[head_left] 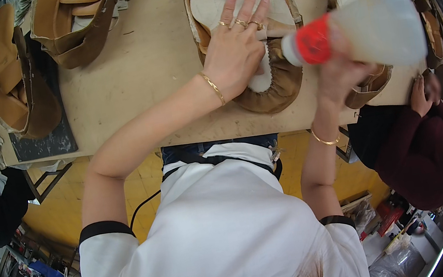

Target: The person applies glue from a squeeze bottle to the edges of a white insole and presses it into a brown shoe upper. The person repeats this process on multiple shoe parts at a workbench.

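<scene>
Your left hand (pixel 236 49) lies flat, fingers spread, pressing the pale insole (pixel 237 2) down inside the brown leather shoe upper (pixel 277 89) that sits on the desk (pixel 134 65) at about 12 o'clock from your body. Your right hand (pixel 339 73) is clenched around a translucent squeeze bottle (pixel 377 26) with a red nozzle cap (pixel 313 42), tipped so that the nozzle points toward the gathered toe end of the upper, at about 1 o'clock. No glue bead is visible on the insole or the leather, so the gluing looks barely begun or not yet started; whether any has come out you cannot tell. More tan uppers (pixel 75 22) wait at 10 and 11 o'clock, apparently unworked. Another person's hand (pixel 420 95) rests at the desk edge at 3 o'clock.
</scene>
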Motion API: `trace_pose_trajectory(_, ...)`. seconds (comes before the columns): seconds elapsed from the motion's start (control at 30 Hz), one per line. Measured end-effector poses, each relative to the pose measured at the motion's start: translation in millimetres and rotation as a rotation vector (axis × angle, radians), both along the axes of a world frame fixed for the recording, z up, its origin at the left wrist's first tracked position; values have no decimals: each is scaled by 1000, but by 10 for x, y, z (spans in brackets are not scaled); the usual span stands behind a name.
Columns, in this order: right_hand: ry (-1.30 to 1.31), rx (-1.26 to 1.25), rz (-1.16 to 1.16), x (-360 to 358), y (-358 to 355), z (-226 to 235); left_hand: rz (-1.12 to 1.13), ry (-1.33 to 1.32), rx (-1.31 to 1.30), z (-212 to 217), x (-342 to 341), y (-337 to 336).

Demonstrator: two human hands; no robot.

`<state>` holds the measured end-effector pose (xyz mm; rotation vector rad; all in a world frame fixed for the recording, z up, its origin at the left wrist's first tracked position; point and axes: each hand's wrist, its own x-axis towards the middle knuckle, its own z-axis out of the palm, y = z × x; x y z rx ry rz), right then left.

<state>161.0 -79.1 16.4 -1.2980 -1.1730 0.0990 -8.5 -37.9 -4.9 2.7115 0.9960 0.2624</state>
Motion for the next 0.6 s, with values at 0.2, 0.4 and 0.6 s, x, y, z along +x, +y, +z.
trace_pose_trajectory(0.2,-298,34,71,-237,251,-118,49,-89,49,-72,-49,-45)
trace_pose_trajectory(0.4,-424,-43,162,-262,296,-86,40,-140,77,-124,-56,-43)
trace_pose_trajectory(0.6,-334,-157,230,-254,176,-111,33,-150,59,-135,-125,-52)
